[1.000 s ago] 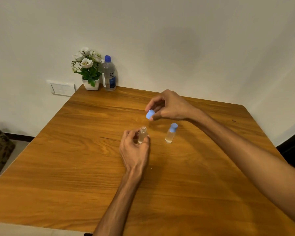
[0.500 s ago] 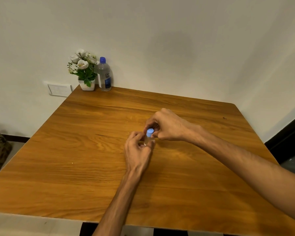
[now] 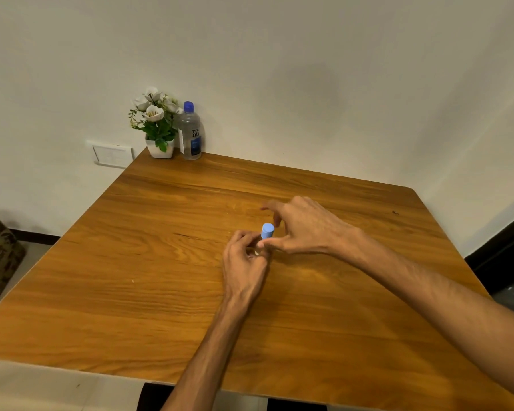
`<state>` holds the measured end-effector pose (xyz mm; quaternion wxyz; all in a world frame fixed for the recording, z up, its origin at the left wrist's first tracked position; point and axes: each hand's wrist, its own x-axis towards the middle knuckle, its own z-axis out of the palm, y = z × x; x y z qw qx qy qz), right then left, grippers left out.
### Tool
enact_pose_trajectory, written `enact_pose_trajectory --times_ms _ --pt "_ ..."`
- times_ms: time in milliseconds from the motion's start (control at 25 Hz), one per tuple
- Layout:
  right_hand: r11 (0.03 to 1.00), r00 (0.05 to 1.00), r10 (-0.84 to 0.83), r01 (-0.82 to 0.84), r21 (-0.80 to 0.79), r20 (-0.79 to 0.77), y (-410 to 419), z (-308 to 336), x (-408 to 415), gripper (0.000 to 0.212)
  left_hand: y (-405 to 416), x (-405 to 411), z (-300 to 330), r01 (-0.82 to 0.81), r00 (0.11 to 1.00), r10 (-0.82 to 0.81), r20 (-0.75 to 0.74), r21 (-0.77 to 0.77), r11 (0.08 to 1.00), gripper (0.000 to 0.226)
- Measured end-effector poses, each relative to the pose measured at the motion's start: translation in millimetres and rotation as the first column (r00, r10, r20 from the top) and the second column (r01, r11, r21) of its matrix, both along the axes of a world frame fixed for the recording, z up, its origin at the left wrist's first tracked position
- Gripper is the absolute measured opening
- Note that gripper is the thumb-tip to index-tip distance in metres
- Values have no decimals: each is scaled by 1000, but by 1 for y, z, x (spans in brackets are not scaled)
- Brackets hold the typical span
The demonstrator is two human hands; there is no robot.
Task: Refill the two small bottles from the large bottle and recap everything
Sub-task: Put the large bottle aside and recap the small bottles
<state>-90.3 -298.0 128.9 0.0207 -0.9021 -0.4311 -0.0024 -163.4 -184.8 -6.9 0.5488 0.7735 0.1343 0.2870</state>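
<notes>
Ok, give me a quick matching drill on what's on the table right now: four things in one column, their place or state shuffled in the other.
Things:
1. large bottle
2. small bottle cap
3. flower pot
4. left hand

Places or states:
A. white, at the table's far left corner
B. grips the small bottle's body from below
C. light blue, sitting on the small bottle between both hands
D. capped, standing just right of the flowers by the wall

Pairs: 1-D, 2-C, 3-A, 4-B
</notes>
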Motion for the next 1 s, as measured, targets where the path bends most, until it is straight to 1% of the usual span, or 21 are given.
enact_pose_trajectory --times_ms 40,80,120,160,200,240,280,320,360,400,440,520,560,600,640,720,760,800,840,880,1000 --pt "999 999 26 -27 -22 -32 0 3 -1 50 1 1 -1 5 1000 -5 -4 11 1000 23" --pt "998 999 29 -30 -48 -21 0 6 -3 33 2 1 -1 9 1000 -9 -7 16 1000 27" --pt "997 1000 16 -14 -70 20 1 8 -5 23 2 1 -1 11 1000 -10 -10 12 1000 30" --pt "996 997 -4 11 -93 79 1 7 -6 21 3 2 -2 8 1000 -8 -8 5 1000 31" --pt "993 993 -20 33 -113 117 1 7 -6 25 2 1 -2 9 1000 -9 -10 -4 1000 31" --pt "993 993 -22 35 -111 113 -1 6 -6 33 2 0 0 14 1000 -14 -7 -5 1000 30" --pt "996 998 -5 11 -88 68 -3 6 -5 41 1 0 0 18 1000 -18 -4 5 1000 29" --pt "998 999 27 -26 -64 17 -4 5 -6 45 1 -1 1 19 1000 -19 0 18 1000 28" --pt "997 998 57 -56 -59 7 -3 4 -7 39 1 -1 1 17 1000 -17 -3 24 1000 29" --pt "995 997 69 -66 -75 35 0 3 -10 31 1 -1 1 19 1000 -19 -8 25 1000 30" --pt "994 995 58 -50 -101 77 4 3 -13 29 1 -1 1 19 1000 -19 -13 27 999 29" --pt "985 986 8 21 -172 167 11 2 -13 48 1 -1 0 10 1000 -10 -18 23 1000 26" --pt "983 980 -6 42 -181 199 12 4 -14 56 1 -1 -1 7 1000 -7 -15 10 1000 24" --pt "985 978 3 34 -171 207 12 5 -14 57 1 0 -2 5 1000 -5 -8 1 1000 22" --pt "986 981 32 0 -167 191 11 6 -14 53 0 0 -1 3 1000 -3 3 0 1000 21" --pt "976 983 91 -57 -210 160 12 8 -15 39 1 -1 0 9 1000 -10 12 32 999 25" --pt "972 981 91 -51 -227 170 13 8 -17 38 1 -2 1 22 1000 -22 5 53 998 28" --pt "971 977 74 -25 -239 199 14 9 -17 44 1 -2 2 33 999 -32 -6 63 997 28" --pt "968 972 59 0 -253 227 16 10 -16 51 1 -2 1 35 999 -34 -13 56 998 25" --pt "962 972 49 16 -272 230 16 11 -15 54 1 -2 0 30 1000 -29 -11 39 999 20" --pt "944 985 81 -27 -329 151 15 10 -14 44 1 -3 0 17 1000 -17 -2 27 999 19"
